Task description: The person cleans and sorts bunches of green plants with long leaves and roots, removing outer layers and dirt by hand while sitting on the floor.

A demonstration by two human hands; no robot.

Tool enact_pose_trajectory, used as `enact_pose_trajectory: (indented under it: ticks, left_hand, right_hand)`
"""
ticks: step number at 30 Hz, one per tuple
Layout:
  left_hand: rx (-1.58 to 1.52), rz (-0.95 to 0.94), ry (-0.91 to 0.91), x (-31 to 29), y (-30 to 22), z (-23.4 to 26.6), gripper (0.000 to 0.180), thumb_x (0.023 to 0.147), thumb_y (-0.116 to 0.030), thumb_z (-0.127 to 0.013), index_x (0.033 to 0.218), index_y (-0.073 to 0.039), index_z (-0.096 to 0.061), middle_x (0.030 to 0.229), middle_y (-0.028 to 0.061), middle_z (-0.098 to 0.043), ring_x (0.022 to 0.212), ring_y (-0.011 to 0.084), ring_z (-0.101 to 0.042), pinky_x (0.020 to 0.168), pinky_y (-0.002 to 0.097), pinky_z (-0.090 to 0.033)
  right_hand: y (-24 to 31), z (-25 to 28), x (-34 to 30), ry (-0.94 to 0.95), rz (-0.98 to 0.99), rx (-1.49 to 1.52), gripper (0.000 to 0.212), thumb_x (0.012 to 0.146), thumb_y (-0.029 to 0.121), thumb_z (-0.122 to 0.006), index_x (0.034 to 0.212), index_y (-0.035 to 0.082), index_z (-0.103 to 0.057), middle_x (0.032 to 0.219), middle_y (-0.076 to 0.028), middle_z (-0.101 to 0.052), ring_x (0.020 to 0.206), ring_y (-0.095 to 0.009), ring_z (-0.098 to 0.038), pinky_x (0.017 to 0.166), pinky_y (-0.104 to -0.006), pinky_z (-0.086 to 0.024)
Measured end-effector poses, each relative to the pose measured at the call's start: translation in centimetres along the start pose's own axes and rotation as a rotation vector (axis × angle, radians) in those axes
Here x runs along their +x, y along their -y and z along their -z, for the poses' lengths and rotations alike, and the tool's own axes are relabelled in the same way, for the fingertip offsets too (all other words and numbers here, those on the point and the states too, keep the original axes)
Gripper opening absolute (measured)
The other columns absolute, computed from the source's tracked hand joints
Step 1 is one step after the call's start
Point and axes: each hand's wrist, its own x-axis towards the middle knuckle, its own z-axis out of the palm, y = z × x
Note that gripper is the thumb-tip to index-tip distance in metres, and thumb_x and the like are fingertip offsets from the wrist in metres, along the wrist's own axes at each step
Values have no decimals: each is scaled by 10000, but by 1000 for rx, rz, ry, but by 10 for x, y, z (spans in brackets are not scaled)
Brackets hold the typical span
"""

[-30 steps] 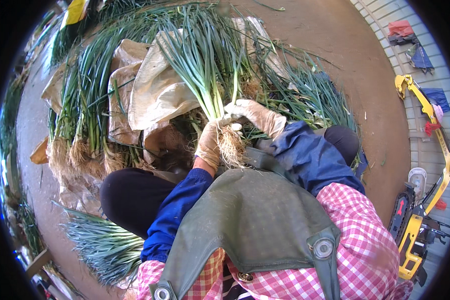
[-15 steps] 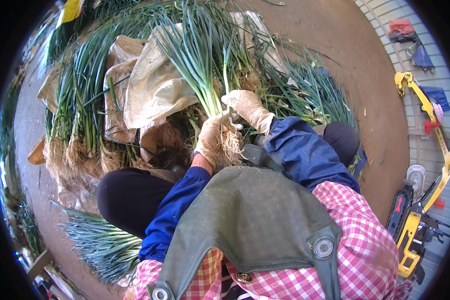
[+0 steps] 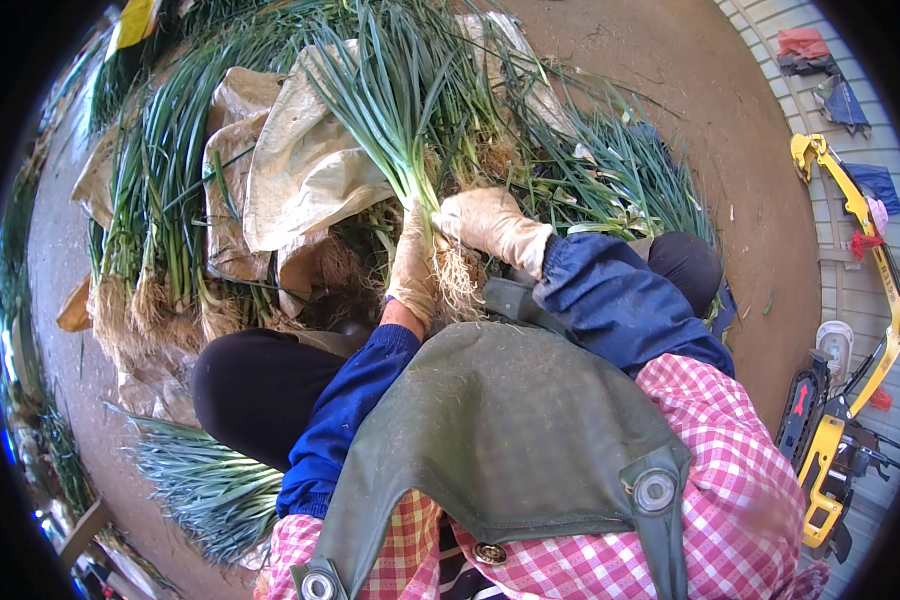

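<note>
A bunch of green onions (image 3: pixel 400 120) with long green leaves and pale tangled roots stands in front of me, its roots pointing toward my lap. My gloved left hand (image 3: pixel 411 268) grips the bunch near its white base. My gloved right hand (image 3: pixel 490 225) closes around the same bunch from the right, just above the roots (image 3: pixel 458 285). Both hands wear soiled beige gloves over blue sleeves. A green apron (image 3: pixel 500 430) covers my lap.
Pale sacks (image 3: pixel 300 170) lie under piles of green onions (image 3: pixel 160 240) to the left and more green onions (image 3: pixel 620 170) to the right. Another heap (image 3: pixel 210 490) lies at lower left. Brown dirt ground (image 3: pixel 740 200) spreads to the right, with a yellow machine (image 3: pixel 840 430) at its edge.
The bunch and both hands have shifted slightly upward and to the left in view; both hands keep their grip on it.
</note>
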Motion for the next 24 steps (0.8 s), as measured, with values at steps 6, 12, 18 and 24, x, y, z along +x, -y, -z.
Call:
enact_pose_trajectory:
  ticks: [6, 12, 18, 24]
  left_hand:
    - [256, -24, -87, 1, 0, 8, 245, 904, -157, -584, 1063, 29, -607, 828, 112, -668, 670, 235, -646, 601, 336, -561]
    - [458, -93, -9, -3, -6, -9, 253, 764, 44, -561, 1000, 95, -634, 961, 163, -687, 894, 228, -658, 806, 274, -526]
    - [155, -420, 335, -56, -47, -43, 389, 840, -63, -552, 1173, 120, -470, 1087, 251, -619, 992, 294, -641, 808, 331, -551]
    - [222, -329, 247, -50, -64, -67, 305, 837, -89, -567, 1102, 56, -533, 1173, 312, -567, 971, 370, -618, 834, 426, -536]
  right_hand:
    - [7, -4, -31, 28, 1, 147, 330, 847, 326, -529, 1025, 60, -610, 938, -174, -663, 870, -356, -638, 760, -442, -496]
    - [-46, -86, -31, 395, 563, 295, 269, 814, 256, -611, 982, 46, -637, 852, -141, -653, 748, -222, -594, 639, -373, -494]
    - [-63, -98, -8, 534, 100, 374, 252, 843, 276, -621, 903, 33, -645, 820, -115, -667, 756, -206, -618, 651, -354, -495]
    - [-77, -73, 61, -431, -316, 358, 377, 844, 320, -634, 1082, 29, -601, 988, -160, -660, 952, -286, -634, 845, -393, -483]
